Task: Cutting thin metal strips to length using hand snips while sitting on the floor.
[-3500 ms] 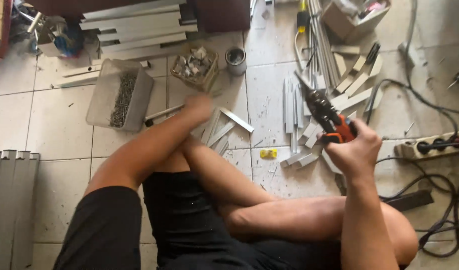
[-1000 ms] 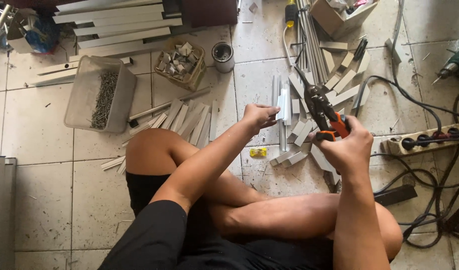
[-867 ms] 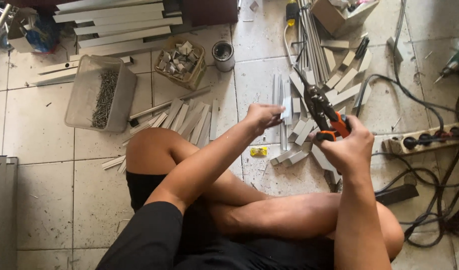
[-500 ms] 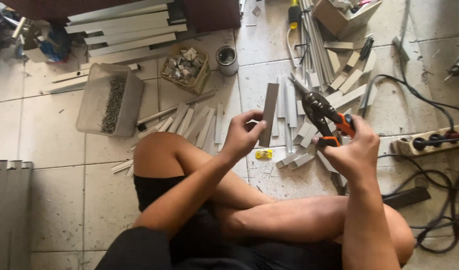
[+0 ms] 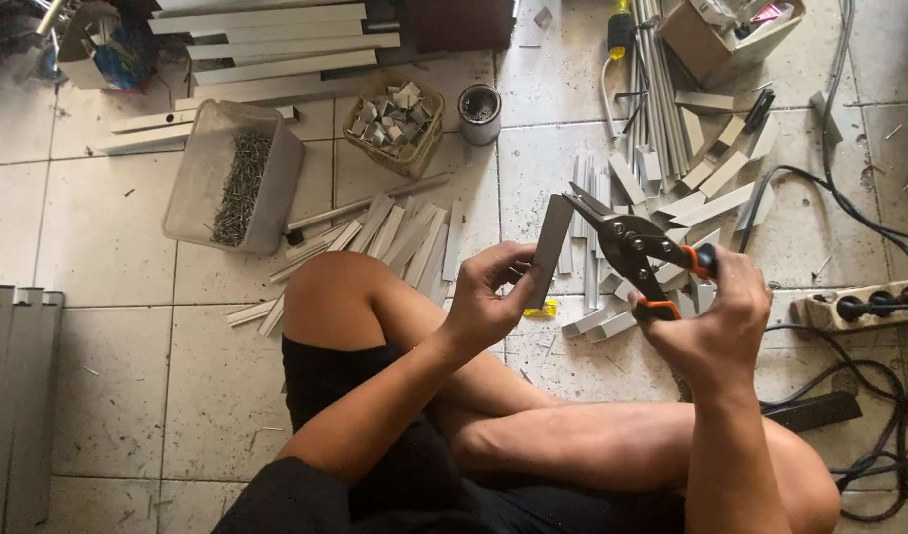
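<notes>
So the person is sitting cross-legged on the tiled floor point(image 5: 98, 247), left hand point(image 5: 488, 302) pinching a short grey metal strip point(image 5: 551, 242) between thumb and fingers, holding it upright above the knee. Right hand point(image 5: 723, 318) is wrapped around the orange-and-black handles of a pair of tin snips point(image 5: 637, 252), blades parted, tips right at the strip's top edge. More cut strips point(image 5: 404, 232) lie fanned out on the tiles just past the knee, with a clear plastic tub of screws point(image 5: 234, 176) to the left, a small basket of offcuts point(image 5: 394, 121) and a tin can point(image 5: 479, 107) beyond. A power strip point(image 5: 864, 307) sits off to the right
</notes>
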